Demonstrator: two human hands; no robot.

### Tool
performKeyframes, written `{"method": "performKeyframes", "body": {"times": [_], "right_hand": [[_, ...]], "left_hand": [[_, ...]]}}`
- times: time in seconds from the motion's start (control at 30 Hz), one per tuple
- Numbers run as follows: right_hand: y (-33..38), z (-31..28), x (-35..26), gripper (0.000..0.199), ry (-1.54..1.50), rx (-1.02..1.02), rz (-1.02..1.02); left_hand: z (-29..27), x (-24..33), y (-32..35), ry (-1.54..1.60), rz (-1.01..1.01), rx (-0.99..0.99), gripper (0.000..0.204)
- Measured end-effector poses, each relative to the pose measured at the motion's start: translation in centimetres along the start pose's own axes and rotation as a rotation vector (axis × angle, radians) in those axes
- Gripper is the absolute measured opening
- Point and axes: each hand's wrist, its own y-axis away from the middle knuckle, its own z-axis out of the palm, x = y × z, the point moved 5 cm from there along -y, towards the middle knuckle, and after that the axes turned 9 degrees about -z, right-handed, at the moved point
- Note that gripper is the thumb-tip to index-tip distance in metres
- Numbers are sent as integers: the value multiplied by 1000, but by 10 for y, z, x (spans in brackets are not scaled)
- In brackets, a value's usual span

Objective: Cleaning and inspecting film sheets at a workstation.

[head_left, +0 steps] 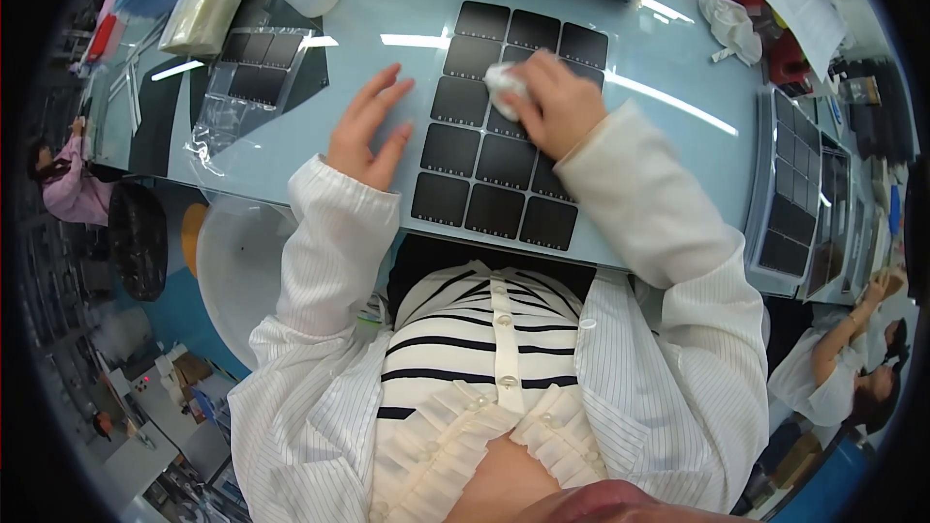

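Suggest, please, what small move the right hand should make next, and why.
Probably slide the white wad gently across the dark panels, since the right hand holds it over them, while the left hand is off to their left.

Table [378, 15]: smooth, glossy
Cards [458, 100] around right hand [562, 107]: smooth, low sheen
Wad [504, 89] in right hand: crumpled, matt, cloth or paper unclear
Bag [223, 118] left of left hand [368, 131]: clear, shiny, wrinkled plastic

Black cards [506, 161]: round-cornered, flat before you, 3 columns by 5 rows.
White wad [504, 87]: crumpled; you hold it over the middle cards.
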Motion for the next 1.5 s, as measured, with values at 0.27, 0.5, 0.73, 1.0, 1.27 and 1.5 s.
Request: {"method": "performKeyframes", "body": {"times": [0.27,0.5,0.73,1.0,1.27,1.5], "right_hand": [[13,6,13,21,45,-11,236],[27,-54,67,22,364,168,388],[58,-20,-65,23,-126,-38,-3],[66,-72,13,21,-1010,466,852],[46,-19,-21,24,-2082,494,987],[36,0,-33,25,-2093,412,1019]], "left_hand": [[-101,-36,-100,144,-53,810,67],[-100,-59,-164,155,-252,839,116],[-113,-61,-141,55,-71,943,92],[-70,24,-60,-69,227,590,73],[-36,63,-4,-181,321,380,71],[-34,69,5,-460,394,320,73]]}}
